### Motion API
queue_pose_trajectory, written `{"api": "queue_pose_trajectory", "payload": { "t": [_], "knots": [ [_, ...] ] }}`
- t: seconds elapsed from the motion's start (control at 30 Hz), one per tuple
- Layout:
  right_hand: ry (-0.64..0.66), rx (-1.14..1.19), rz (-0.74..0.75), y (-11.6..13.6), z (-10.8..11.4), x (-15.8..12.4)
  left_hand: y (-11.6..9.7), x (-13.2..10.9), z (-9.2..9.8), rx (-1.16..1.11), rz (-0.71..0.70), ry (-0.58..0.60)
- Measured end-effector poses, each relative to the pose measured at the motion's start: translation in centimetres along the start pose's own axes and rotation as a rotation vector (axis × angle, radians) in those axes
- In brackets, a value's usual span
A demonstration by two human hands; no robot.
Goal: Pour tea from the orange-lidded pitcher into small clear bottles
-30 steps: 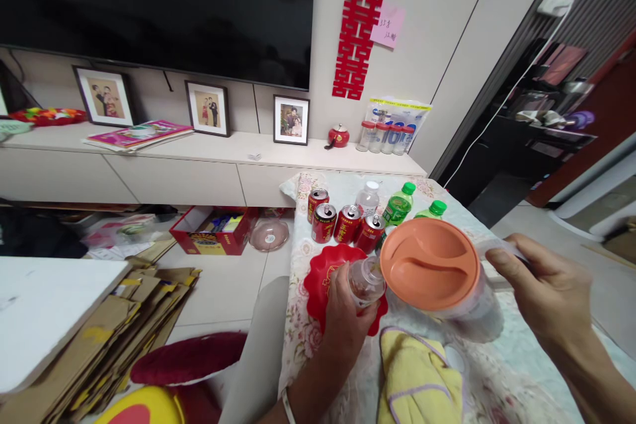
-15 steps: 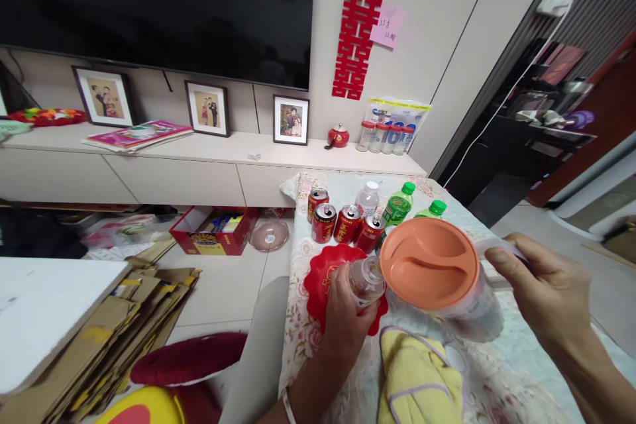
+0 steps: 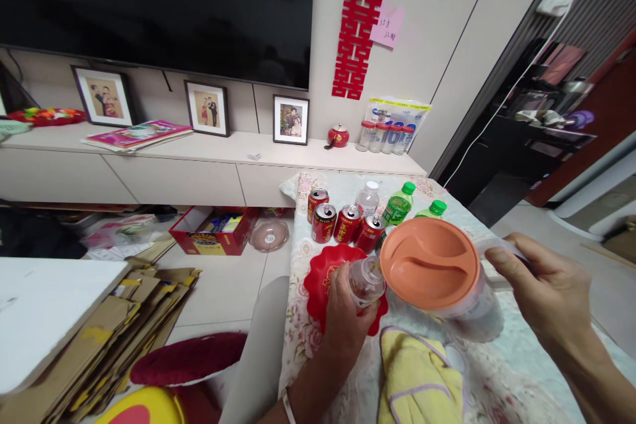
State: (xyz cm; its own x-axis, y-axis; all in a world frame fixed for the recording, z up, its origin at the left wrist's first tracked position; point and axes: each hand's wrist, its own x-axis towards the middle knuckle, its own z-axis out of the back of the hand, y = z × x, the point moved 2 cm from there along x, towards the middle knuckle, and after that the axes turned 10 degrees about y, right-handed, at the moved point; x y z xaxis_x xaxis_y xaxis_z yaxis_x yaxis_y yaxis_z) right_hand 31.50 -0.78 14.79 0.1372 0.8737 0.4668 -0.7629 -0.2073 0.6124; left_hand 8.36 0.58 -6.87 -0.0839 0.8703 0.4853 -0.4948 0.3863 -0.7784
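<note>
My left hand [image 3: 348,315] is wrapped round a small clear plastic bottle [image 3: 366,280] with its open mouth up, held over a red scalloped plate [image 3: 322,271]. My right hand [image 3: 551,291] grips the clear handle of a jug with an orange lid [image 3: 430,264]. The jug is tilted toward the bottle, its lid edge right beside the bottle's mouth. Both hands hover above a table with a floral cloth [image 3: 308,338].
Several red drink cans [image 3: 342,222], a clear bottle [image 3: 368,197] and two green-capped bottles [image 3: 400,204] stand behind the plate. A yellow cloth [image 3: 417,377] lies near me. Flattened cardboard [image 3: 114,338], a red box [image 3: 213,232] and a pink lid [image 3: 269,234] are on the floor at left.
</note>
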Motion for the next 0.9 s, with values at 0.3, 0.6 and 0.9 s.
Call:
{"api": "queue_pose_trajectory", "payload": {
  "t": [0.3,0.6,0.9],
  "knots": [
    [-0.008,-0.003,0.01,0.14,-0.12,0.24,0.07,-0.02,0.0,0.0,0.015,0.016],
    [-0.012,-0.01,0.022,0.55,-0.15,0.2,-0.17,0.08,0.08,-0.006,0.01,0.02],
    [-0.006,-0.012,-0.002,0.49,-0.08,0.22,0.0,0.02,0.08,-0.015,0.025,0.031]
  ]
}}
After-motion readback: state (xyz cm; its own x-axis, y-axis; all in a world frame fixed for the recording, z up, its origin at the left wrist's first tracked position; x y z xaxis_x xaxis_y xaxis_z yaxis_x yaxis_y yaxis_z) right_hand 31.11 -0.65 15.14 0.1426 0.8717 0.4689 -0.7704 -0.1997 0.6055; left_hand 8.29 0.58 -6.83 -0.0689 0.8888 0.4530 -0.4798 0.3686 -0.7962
